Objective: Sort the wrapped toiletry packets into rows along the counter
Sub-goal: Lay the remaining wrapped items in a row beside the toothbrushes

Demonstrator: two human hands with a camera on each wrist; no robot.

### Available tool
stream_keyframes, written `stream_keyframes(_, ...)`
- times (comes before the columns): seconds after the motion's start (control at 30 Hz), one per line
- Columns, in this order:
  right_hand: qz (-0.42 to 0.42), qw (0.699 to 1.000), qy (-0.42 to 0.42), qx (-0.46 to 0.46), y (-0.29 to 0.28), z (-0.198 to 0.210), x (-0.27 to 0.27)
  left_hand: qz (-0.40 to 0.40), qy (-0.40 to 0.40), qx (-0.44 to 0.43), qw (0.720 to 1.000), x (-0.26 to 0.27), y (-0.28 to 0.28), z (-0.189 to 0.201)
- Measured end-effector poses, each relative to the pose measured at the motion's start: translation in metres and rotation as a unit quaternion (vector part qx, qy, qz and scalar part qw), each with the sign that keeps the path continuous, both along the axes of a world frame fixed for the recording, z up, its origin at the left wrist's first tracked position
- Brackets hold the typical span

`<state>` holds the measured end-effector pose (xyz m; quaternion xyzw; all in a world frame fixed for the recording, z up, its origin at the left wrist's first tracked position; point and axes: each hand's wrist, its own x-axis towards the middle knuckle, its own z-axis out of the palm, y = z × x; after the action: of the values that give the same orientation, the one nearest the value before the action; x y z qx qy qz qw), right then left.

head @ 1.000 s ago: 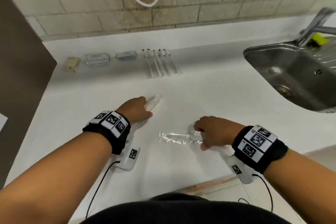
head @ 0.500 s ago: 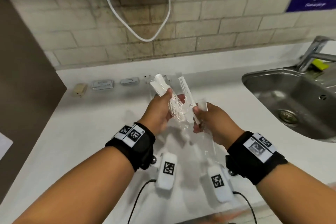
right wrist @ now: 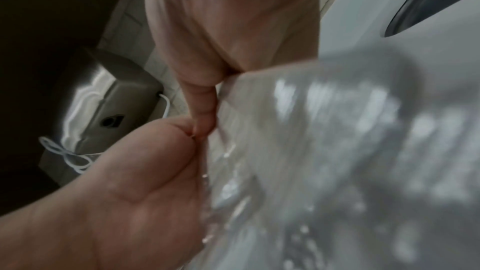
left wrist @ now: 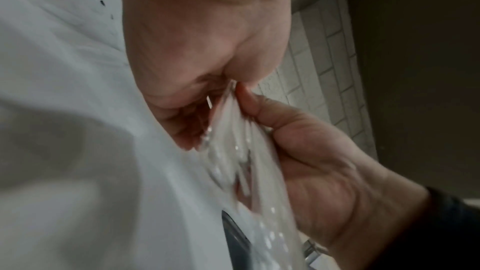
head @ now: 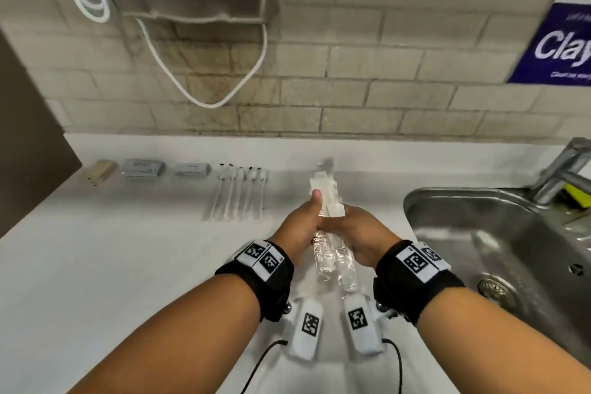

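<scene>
The main risk was a slip: both hands shared two slick, clear-wrapped comb packets [head: 327, 201], and crinkly film gives little purchase, so if either grip loosened while the pair was being squared up, one packet could slide free and drop to the desk [head: 128, 265] or skid off toward the sink [head: 479, 233] just to the right. A second risk — judged from how close the two lay — was that they would be set down overlapping or crooked and spoil the row. The left hand [head: 300, 227] had its thumb pressed on the upper part of the packets with its fingers curled round them; the right hand [head: 361, 230] was curled round them from the other side, its fingers mostly hidden in the head view. The wrist views, though blurred, showed film [left wrist: 233, 130] bunched between a thumb and fingers, which fit that reading. The packets were held together above the desk, in front of the body, between the sink and the row of wrapped toothbrushes [head: 236, 192]. Their long axis ran away from the person toward the tiled wall [head: 351, 89] — near ends low by the wrists, far ends raised and pointing at the back edge, roughly parallel to the toothbrushes.
</scene>
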<state>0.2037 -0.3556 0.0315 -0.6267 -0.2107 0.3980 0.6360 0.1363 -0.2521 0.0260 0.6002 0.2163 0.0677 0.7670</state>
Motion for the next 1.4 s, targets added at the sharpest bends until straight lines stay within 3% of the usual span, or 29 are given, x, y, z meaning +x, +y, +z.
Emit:
stream_keyframes(0.1,-0.040,0.998,-0.007,-0.044,0.011,-0.007,0.036,0.053,0.046,0.071,0.995,0.023,0.005,-0.001)
stream_keyframes(0.2,-0.040,0.996,-0.038,-0.069,0.033,-0.021,0.060,0.086,0.089,0.085,0.989,0.042,0.026,-0.003)
stream_keyframes(0.37,-0.057,0.983,-0.105,-0.142,0.074,-0.064,0.091,0.071,0.160,0.173,0.969,0.068,0.080,-0.013)
stream_keyframes(0.5,-0.080,0.955,-0.141,-0.247,0.086,-0.083,0.111,0.066,0.197,0.231,0.951,0.088,0.117,-0.027)
stream_keyframes(0.73,-0.040,0.888,-0.231,-0.397,0.099,-0.060,0.152,0.019,0.228,0.310,0.923,0.109,0.150,-0.041)
stream_keyframes(0.93,0.006,0.858,-0.232,-0.459,0.122,-0.050,0.165,-0.001,0.211,0.380,0.901,0.126,0.167,-0.053)
stream_keyframes(1.07,0.018,0.803,-0.292,-0.519,0.133,-0.047,0.158,-0.061,0.245,0.460,0.852,0.127,0.167,-0.043)
stream_keyframes(1.17,0.020,0.759,-0.364,-0.539,0.129,-0.041,0.157,-0.091,0.242,0.542,0.799,0.118,0.164,-0.028)
stream_keyframes(1.23,0.022,0.724,-0.431,-0.538,0.128,-0.040,0.159,-0.158,0.227,0.600,0.751,0.114,0.162,-0.023)
stream_keyframes(1.33,0.063,0.734,-0.486,-0.471,0.129,-0.041,0.153,-0.288,0.238,0.643,0.668,0.108,0.155,-0.026)
stream_keyframes(1.4,0.105,0.739,-0.490,-0.450,0.129,-0.048,0.147,-0.317,0.238,0.670,0.627,0.107,0.148,-0.026)
